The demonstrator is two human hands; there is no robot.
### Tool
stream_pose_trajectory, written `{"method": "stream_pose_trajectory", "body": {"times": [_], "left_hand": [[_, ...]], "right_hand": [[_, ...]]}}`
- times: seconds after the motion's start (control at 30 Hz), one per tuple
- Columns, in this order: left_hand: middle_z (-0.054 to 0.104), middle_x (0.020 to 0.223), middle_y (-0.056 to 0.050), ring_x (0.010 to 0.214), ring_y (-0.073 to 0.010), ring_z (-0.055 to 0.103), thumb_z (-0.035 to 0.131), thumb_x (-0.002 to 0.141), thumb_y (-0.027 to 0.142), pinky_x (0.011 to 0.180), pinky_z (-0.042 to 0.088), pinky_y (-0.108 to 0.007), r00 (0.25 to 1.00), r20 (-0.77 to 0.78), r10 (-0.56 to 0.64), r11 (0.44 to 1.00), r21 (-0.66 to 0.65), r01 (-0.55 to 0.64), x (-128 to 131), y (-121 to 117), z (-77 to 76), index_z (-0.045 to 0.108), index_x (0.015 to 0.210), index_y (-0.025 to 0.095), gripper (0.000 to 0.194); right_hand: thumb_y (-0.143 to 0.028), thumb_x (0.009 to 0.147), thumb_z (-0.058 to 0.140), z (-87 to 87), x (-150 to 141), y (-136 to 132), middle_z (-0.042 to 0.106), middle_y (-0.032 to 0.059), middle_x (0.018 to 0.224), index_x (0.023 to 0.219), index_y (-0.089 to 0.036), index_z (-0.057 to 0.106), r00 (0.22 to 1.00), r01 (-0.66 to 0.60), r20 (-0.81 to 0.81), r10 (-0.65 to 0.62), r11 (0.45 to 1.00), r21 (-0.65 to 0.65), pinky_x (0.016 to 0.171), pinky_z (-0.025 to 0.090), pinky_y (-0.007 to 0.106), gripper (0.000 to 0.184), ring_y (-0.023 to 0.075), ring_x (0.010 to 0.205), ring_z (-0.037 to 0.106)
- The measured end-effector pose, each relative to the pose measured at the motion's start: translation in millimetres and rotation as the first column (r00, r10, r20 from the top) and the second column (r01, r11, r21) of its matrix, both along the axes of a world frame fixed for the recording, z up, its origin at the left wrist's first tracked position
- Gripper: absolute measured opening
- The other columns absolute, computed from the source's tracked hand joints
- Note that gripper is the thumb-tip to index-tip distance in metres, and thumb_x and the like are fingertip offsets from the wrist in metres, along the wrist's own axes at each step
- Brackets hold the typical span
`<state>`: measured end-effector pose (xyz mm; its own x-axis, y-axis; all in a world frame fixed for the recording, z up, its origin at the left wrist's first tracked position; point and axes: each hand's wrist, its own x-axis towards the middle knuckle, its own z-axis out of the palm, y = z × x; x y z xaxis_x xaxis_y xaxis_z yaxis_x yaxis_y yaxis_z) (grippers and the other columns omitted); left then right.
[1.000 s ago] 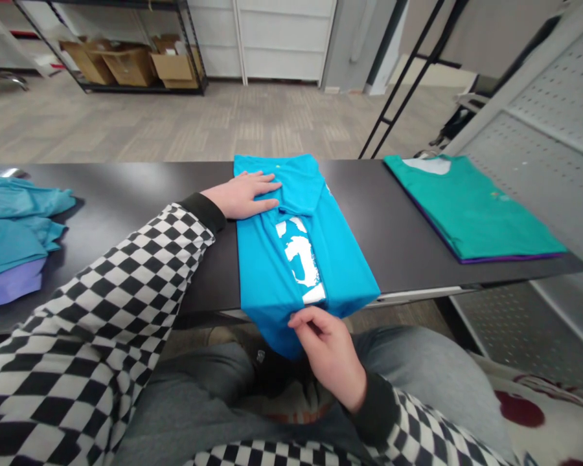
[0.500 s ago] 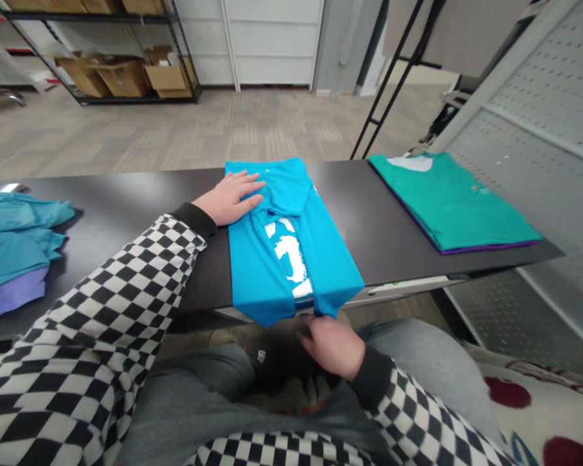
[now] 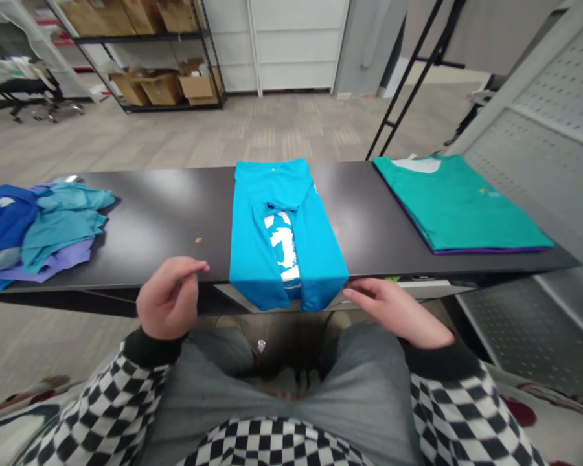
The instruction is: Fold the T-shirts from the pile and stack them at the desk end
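A bright blue T-shirt (image 3: 245, 246), folded lengthwise with a white print showing down its middle, lies across the dark table. Its lower end hangs over the front edge. Beside the shirt's lower right corner is my right hand (image 3: 393, 307), thumb and fingers slightly apart and holding nothing visible; whether the fingertips touch the cloth I cannot tell. To the left of the shirt, my left hand (image 3: 168, 298) hovers near the table edge. Its index finger reaches out while the others curl loosely, and it holds nothing.
Folded green and purple shirts (image 3: 471, 207) are stacked at the right of the dark table (image 3: 175, 207). A loose heap of blue, teal and purple clothes (image 3: 63, 223) lies at the left. A grey perforated panel (image 3: 539, 194) stands to the right; shelving with cardboard boxes (image 3: 160, 87) stands beyond.
My left hand has come off the shirt's upper left and back to the table's front edge. My right hand has left the hanging hem and moved right, to the shirt's corner.
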<state>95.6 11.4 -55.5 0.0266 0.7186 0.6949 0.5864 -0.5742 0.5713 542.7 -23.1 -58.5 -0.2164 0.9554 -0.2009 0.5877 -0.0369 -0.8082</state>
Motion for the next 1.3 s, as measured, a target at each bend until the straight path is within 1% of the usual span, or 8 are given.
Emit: {"method": "stream_pose_trajectory", "body": {"times": [0.13,0.23,0.4,0.57,0.73,0.97,1.17,1.3], "left_hand": [[0.081,0.085,-0.004,0.074,-0.019,0.077,0.066,0.107,0.026,0.069,0.061,-0.029,0.961,0.263,0.088,0.924,-0.381,0.019,28.7,-59.9,-34.5,0.081,0.102,0.021,0.017],[0.084,0.088,-0.005,0.074,-0.0187,0.077,0.065,0.108,0.031,0.07,0.059,-0.029,0.975,0.211,-0.074,0.815,-0.551,0.181,66.0,-75.8,-46.5,0.084,0.105,0.021,0.021],[0.083,0.083,-0.003,0.076,-0.0212,0.079,0.068,0.108,0.05,0.074,0.058,-0.032,0.968,0.17,-0.186,0.662,-0.706,0.251,134.3,-60.7,-46.6,0.078,0.142,0.021,0.046],[0.079,0.074,-0.004,0.069,-0.0218,0.076,0.072,0.102,0.062,0.068,0.056,-0.032,0.928,0.371,0.007,0.553,-0.775,0.306,176.2,-31.2,-58.9,0.081,0.124,0.017,0.051],[0.068,0.066,-0.001,0.056,-0.0171,0.062,0.076,0.097,0.063,0.056,0.045,-0.03,0.859,0.51,0.04,0.616,-0.69,0.381,183.6,-33.4,-65.3,0.08,0.098,0.021,0.042],[0.053,0.065,0.004,0.058,-0.0147,0.047,0.076,0.1,0.059,0.057,0.037,-0.03,0.802,0.597,0.025,0.744,-0.546,0.384,165.7,-50.5,-57.4,0.069,0.089,0.024,0.037],[0.051,0.058,0.007,0.056,-0.016,0.048,0.079,0.094,0.062,0.059,0.036,-0.031,0.91,0.413,0.024,0.671,-0.681,0.292,156.0,-43.7,-89.7,0.076,0.109,0.021,0.044],[0.05,0.056,0.006,0.054,-0.0167,0.047,0.069,0.099,0.056,0.06,0.032,-0.032,0.974,0.22,-0.061,0.651,-0.73,0.206,145.9,-35.0,-112.2,0.072,0.091,0.023,0.035]], "right_hand": [[-0.064,0.103,0.07,-10.0,-17.5,-7.6,0.087,0.0086,0.104,0.104,-0.019,0.087,0.986,0.118,-0.119,-0.117,0.993,0.004,0.089,0.059,0.035,0.048,0.0291,0.096,0.079],[-0.065,0.099,0.072,-20.2,-32.1,-4.8,0.086,0.0084,0.095,0.096,-0.019,0.084,0.985,0.118,-0.126,-0.119,0.993,-0.011,0.083,0.059,0.036,0.047,0.0296,0.09,0.077],[-0.06,0.1,0.068,-31.8,-38.8,3.2,0.086,0.0094,0.097,0.093,-0.02,0.084,0.998,0.009,0.065,-0.01,1.0,0.024,0.084,0.055,0.038,0.043,0.031,0.091,0.077],[-0.057,0.103,0.067,-33.4,-34.1,2.2,0.078,0.0074,0.076,0.078,-0.02,0.079,0.956,-0.075,0.282,0.082,0.997,-0.034,0.067,0.042,0.035,0.046,0.0234,0.071,0.066],[-0.051,0.103,0.069,-38.5,-31.8,0.9,0.084,0.0096,0.089,0.104,-0.017,0.086,0.938,-0.108,0.317,0.137,0.988,-0.106,0.071,0.047,0.034,0.038,0.0251,0.079,0.074],[-0.049,0.102,0.073,-41.4,-33.7,0.7,0.088,0.0179,0.11,0.139,-0.011,0.081,0.932,-0.124,0.323,0.165,0.982,-0.144,0.087,0.058,0.039,0.054,0.0326,0.099,0.083],[-0.051,0.105,0.069,-43.9,-35.2,0.7,0.087,0.0128,0.106,0.142,-0.014,0.077,0.958,-0.119,0.251,0.135,0.99,-0.077,0.085,0.056,0.038,0.053,0.0298,0.096,0.081],[-0.053,0.106,0.067,-51.6,-34.0,4.0,0.085,0.0113,0.107,0.129,-0.015,0.08,0.984,-0.098,0.146,0.103,0.994,-0.041,0.086,0.057,0.037,0.046,0.027,0.096,0.079]]}}
